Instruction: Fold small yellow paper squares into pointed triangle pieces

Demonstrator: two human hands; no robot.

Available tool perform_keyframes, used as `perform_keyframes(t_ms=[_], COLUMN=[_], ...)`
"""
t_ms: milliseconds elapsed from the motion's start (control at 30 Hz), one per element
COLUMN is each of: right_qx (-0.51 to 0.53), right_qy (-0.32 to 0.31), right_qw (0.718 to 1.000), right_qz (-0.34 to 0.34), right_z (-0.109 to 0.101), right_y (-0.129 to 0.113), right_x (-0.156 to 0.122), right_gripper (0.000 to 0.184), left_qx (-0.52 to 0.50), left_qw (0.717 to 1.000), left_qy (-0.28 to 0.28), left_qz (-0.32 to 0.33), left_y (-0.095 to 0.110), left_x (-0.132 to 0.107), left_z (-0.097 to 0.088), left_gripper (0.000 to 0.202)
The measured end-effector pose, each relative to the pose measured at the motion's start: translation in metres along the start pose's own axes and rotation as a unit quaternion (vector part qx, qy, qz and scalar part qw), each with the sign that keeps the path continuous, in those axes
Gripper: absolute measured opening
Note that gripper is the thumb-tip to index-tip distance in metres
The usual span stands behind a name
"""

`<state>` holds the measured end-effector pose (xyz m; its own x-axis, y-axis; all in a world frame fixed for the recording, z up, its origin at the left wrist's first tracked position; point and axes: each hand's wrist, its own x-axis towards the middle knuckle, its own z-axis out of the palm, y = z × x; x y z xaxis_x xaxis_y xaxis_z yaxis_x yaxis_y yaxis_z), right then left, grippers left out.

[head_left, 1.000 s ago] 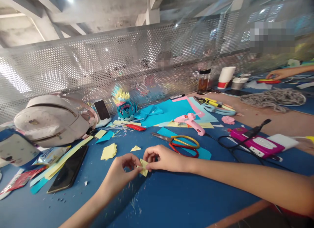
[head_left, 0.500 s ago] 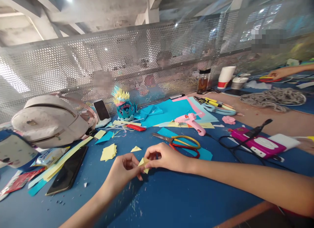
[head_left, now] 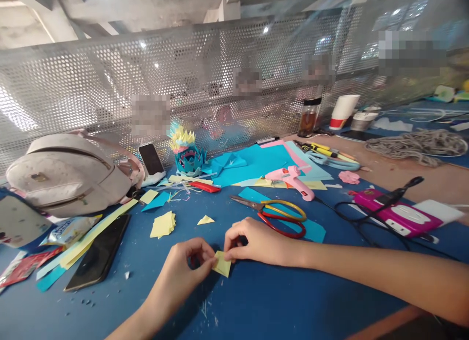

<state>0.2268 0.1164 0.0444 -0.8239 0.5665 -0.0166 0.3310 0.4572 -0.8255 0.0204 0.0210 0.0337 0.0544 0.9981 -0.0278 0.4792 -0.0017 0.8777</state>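
Note:
Between my two hands is a small piece of yellow paper (head_left: 222, 265), held just above the blue tabletop. My left hand (head_left: 186, 264) pinches its left edge between thumb and fingers. On the other side, my right hand (head_left: 252, 242) grips the upper right corner in a pinch. A folded yellow paper triangle (head_left: 205, 220) lies a little beyond my hands. To its left is a stack of yellow paper squares (head_left: 163, 224). Scissors (head_left: 273, 212) with red and yellow handles rest on blue paper just past my right hand.
A pink glue gun (head_left: 291, 179) and a red cutter (head_left: 205, 186) lie farther back, near a blue-and-yellow paper model (head_left: 188, 157). At left are a dark phone (head_left: 98, 254) and a pale backpack (head_left: 69, 176); at right, a magenta power strip (head_left: 397, 213) with black cable.
The yellow paper has turned to show a flatter, squarer face, and my hands sit slightly lower in view. The other person's hand at far right has left the view.

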Motion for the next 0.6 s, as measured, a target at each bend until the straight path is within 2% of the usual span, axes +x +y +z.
perform_keyframes(t_ms=[100,200,367,600], right_qx=[-0.098,-0.13,-0.13,-0.129], right_qy=[0.016,0.014,0.019,0.016], right_qw=[0.994,0.99,0.991,0.991], right_qz=[-0.042,-0.058,-0.039,-0.033], right_z=[0.002,0.004,0.008,0.008], right_y=[0.002,0.005,0.006,0.008], right_x=[0.0,0.001,0.002,0.005], right_gripper=[0.006,0.007,0.009,0.01], left_qx=[0.032,0.051,0.06,0.084], left_qw=[0.999,0.998,0.996,0.994], left_qy=[0.003,0.001,-0.015,-0.022], left_qz=[0.023,0.042,0.058,0.064], left_y=[-0.002,-0.005,-0.012,-0.018], left_x=[-0.003,-0.004,-0.003,-0.001], left_z=[0.001,0.001,-0.003,-0.003], left_gripper=[0.013,0.012,0.021,0.005])
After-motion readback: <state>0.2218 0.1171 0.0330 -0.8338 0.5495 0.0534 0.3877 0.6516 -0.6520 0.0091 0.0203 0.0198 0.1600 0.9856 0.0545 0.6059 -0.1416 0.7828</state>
